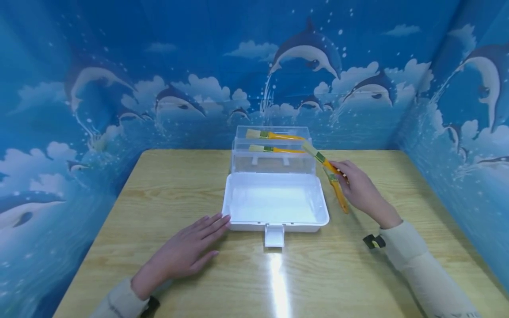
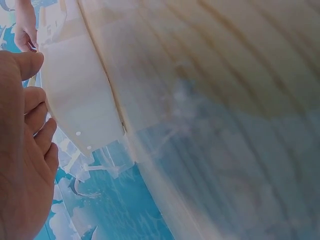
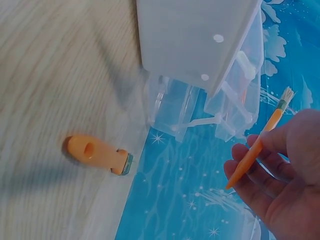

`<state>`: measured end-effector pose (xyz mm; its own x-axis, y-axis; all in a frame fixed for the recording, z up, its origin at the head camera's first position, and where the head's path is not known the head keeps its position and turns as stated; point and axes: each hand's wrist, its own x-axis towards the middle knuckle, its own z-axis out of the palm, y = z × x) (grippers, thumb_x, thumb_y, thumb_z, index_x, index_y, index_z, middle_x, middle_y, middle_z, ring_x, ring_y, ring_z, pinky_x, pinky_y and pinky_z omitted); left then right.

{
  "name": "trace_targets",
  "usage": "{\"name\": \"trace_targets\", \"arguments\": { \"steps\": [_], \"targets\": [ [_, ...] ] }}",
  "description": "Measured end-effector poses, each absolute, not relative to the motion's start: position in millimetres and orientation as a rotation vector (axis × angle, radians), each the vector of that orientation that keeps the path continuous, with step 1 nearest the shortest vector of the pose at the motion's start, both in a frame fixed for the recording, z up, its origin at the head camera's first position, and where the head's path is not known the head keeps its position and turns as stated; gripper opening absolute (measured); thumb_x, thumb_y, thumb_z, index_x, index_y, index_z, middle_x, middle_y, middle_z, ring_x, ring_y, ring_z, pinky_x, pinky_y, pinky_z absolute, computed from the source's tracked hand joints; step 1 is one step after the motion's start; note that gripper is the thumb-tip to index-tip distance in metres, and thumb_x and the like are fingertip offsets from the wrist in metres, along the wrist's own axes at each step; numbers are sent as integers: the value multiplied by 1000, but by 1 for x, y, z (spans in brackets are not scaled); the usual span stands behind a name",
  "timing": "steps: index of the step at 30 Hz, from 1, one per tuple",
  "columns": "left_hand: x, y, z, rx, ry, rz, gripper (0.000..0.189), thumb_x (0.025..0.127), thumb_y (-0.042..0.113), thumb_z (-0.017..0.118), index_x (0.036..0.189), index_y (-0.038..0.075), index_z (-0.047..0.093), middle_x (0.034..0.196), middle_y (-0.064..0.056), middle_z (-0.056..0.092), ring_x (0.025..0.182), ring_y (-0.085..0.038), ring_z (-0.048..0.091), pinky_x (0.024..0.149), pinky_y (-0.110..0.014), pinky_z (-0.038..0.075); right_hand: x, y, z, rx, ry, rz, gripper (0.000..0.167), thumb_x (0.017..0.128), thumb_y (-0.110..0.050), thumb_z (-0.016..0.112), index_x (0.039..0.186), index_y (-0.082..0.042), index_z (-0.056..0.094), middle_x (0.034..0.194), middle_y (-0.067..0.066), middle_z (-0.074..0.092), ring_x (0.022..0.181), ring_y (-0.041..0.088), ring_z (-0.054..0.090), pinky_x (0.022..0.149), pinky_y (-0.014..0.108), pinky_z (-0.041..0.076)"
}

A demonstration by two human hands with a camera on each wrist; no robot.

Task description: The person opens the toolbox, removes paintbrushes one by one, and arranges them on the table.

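My right hand (image 1: 359, 187) pinches a paintbrush (image 3: 265, 131) by its orange handle, its pale bristles pointing up toward the box's raised trays. On the table below that hand lies a second paintbrush (image 1: 338, 192); its orange handle also shows in the right wrist view. A white plastic toolbox (image 1: 274, 228) stands with its lid up and its bottom compartment bare. Two more paintbrushes rest in the clear trays behind, one in the upper tray (image 1: 286, 137) and another brush (image 1: 278, 149) in the lower. With fingers extended, my left hand (image 1: 184, 247) touches the box's front left corner.
The box's latch flap (image 1: 274, 236) hangs off its front edge. A wooden table (image 1: 171, 185) carries everything. Blue dolphin-print cloth (image 1: 199, 57) walls the back and both sides.
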<state>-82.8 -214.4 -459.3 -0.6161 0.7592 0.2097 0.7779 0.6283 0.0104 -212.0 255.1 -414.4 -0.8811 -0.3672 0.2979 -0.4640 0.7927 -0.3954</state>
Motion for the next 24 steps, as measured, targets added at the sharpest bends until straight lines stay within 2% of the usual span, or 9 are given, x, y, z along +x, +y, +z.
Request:
{"name": "trace_targets", "arguments": {
  "steps": [11,24],
  "targets": [
    [-81,-214,-457,-1261,-2700,-158,69,102,36,58,160,11,31,169,-2,25,154,-24,27,130,-27,1,-212,263,-420,637,-2767,718,44,101,7,52,145,5,50,126,25,60,107,39,63,83,55,59],
    [-83,-214,-458,-1265,-2669,-173,71,100,35,62,159,10,34,168,-4,27,153,-25,29,130,-27,3,-215,271,-428,595,-2797,703,44,102,6,52,145,6,48,125,26,59,101,37,63,82,54,60]
  ]
}}
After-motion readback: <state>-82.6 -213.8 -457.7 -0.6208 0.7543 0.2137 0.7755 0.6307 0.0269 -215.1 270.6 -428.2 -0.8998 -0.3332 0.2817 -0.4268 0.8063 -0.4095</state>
